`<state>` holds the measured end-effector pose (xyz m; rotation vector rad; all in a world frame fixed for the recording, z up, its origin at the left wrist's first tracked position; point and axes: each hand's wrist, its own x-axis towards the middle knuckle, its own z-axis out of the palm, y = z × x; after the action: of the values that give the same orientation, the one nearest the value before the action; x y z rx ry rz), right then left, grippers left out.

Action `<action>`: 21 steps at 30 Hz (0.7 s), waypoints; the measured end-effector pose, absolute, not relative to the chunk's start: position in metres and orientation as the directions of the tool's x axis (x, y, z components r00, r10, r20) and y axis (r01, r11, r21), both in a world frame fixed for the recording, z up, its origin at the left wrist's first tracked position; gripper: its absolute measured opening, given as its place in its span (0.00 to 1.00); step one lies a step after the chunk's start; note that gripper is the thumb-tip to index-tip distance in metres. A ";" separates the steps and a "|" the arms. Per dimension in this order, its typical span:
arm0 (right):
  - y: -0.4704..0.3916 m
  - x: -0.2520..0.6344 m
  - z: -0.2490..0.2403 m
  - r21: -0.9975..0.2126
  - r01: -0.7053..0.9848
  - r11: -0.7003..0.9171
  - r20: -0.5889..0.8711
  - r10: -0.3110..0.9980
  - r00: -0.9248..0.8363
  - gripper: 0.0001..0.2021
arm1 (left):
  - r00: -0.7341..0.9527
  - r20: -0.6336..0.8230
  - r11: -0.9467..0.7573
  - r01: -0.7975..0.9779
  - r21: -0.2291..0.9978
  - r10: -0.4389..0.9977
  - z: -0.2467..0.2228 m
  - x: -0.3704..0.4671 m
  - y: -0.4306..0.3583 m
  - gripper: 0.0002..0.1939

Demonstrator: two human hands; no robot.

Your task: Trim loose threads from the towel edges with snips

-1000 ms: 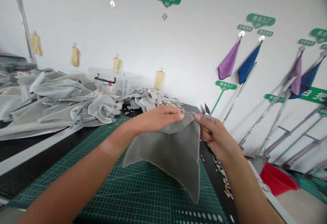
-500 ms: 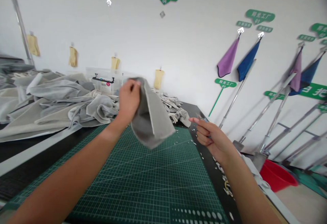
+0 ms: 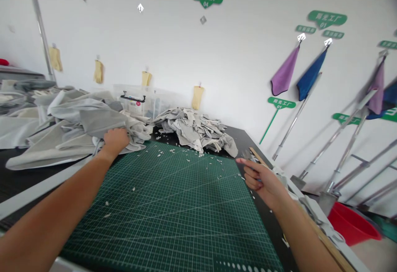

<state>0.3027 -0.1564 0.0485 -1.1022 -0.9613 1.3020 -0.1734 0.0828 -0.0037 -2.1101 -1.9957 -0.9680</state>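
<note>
My left hand (image 3: pixel 116 139) is at the near right edge of a big heap of grey cloth (image 3: pixel 71 127), its fingers curled over a fold. How much cloth lies inside the grip is hidden. Over the right edge of the green cutting mat (image 3: pixel 180 197), my right hand (image 3: pixel 260 181) is closed with the index finger stretched forward. A small metal tool (image 3: pixel 247 154) shows just beyond that finger, and a bit of blue shows between the fingers; its kind is unclear. A second pile of grey cloth pieces (image 3: pixel 198 129) lies at the mat's far edge.
Pale scraps (image 3: pixel 159 153) are scattered over the mat and black table. A clear plastic box (image 3: pixel 133 102) stands behind the heaps. A white strip (image 3: pixel 40 187) runs along the left. Beyond the right table edge are a red basin (image 3: pixel 352 224) and long-handled tools against the wall.
My left hand held up a grey cloth piece over the mat; now it is down left at the big heap. That piece is gone from the air. My right hand has barely moved.
</note>
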 end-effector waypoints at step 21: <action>-0.075 0.270 0.012 -0.969 -0.124 -0.214 -0.210 0.977 -0.048 0.15 | -0.175 0.362 0.088 0.965 0.245 0.916 -0.065 -0.247 0.155 0.29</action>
<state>0.2696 -0.0753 0.0125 -1.2488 -1.0287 1.4486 -0.2468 0.1546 -0.0654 -1.9389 -2.2290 -0.6574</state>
